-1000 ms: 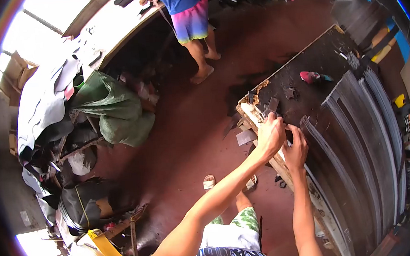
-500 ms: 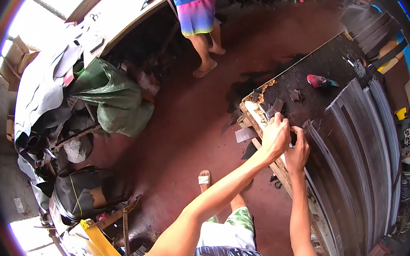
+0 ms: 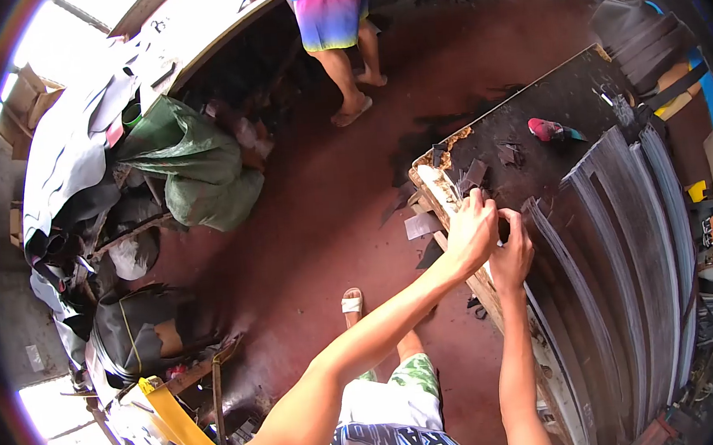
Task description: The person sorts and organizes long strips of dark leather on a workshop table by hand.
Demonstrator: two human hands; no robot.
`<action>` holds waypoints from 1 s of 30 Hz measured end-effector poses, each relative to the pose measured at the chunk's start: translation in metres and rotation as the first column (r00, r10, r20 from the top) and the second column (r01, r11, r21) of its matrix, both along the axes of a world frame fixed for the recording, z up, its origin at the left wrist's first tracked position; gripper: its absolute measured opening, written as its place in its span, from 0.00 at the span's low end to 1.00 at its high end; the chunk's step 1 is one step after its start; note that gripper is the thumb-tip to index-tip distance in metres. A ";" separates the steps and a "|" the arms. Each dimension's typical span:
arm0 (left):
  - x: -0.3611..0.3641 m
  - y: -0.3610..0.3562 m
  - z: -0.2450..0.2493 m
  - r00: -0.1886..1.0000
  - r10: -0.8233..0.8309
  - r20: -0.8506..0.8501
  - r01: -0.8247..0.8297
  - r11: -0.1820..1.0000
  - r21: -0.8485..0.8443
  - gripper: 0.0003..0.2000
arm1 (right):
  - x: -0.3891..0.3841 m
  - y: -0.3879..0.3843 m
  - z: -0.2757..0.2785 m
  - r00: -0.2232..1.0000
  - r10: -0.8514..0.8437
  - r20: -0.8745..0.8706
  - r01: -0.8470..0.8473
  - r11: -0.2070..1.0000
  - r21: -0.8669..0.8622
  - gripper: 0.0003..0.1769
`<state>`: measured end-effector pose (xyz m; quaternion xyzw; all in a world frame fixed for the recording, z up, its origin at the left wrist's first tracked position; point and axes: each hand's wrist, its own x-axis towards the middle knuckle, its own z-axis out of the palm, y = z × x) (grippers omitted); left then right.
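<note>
Little has changed over the last second. The left hand [image 3: 471, 235] and right hand [image 3: 512, 255] remain curled closed and touching each other over the worn table edge [image 3: 441, 185]. What they pinch is hidden. The dark strip [image 3: 543, 226] starts just right of the grip, and scraps [image 3: 473, 173] lie just beyond it. The same handling appears to be continuing.

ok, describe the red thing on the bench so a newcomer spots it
Start at the dark worktable on the right, bearing long dark strips. Past the strips' far ends lies the red object. It is the only red item; the scraps beside it are dark.
</note>
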<state>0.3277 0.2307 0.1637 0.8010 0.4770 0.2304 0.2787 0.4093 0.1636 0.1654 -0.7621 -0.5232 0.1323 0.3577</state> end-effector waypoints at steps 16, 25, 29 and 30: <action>-0.037 0.035 -0.013 0.955 0.020 0.297 0.072 0.953 -0.296 0.10 | 0.001 -0.001 -0.008 0.996 0.009 0.092 -0.016 0.997 0.071 0.18; -0.092 -0.007 -0.038 0.823 0.300 0.483 -0.011 0.858 -0.514 0.09 | 0.002 -0.002 -0.007 0.993 0.031 0.117 -0.047 0.989 0.141 0.15; -0.139 -0.064 -0.070 0.867 0.353 0.353 -0.039 0.753 -0.657 0.10 | 0.008 -0.004 -0.005 0.978 0.079 0.193 -0.115 0.976 0.185 0.14; -0.152 -0.081 -0.086 0.871 0.363 0.331 -0.050 0.736 -0.675 0.09 | 0.009 -0.005 -0.006 0.982 0.087 0.169 -0.118 0.976 0.184 0.13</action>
